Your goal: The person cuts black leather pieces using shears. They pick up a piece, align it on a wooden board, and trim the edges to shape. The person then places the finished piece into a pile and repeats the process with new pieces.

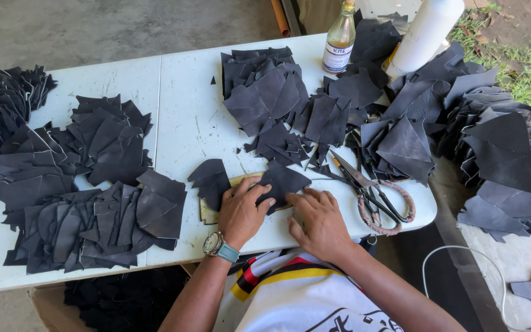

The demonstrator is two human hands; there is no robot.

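Head camera is looking straight down, and you're pressing both hands onto a dark grey cut leather piece [283, 183] lying at the lower centre of the frame, on the near edge of the white folding table [185, 117]. Your left hand [241, 212], wearing a teal-strapped wristwatch [219, 246], is lying flat with fingers spread over the piece's left half. Your right hand [321, 221] is lying just beside it, fingers loosely curled and fingertips touching the piece's lower right edge; neither hand is gripping anything. A tan flat template board [209, 215] is peeking out beneath the piece and your left hand. Large metal scissors with cord-wrapped handles [373, 197] are lying just right of your right hand. Stacks of dark leather offcuts [87, 203] are filling the left of the frame, and more heaps [493, 147] are crowding the right. At the top centre, a small clear glass bottle [340, 38] is standing upright, with a white plastic container [425, 34] near it to the right.
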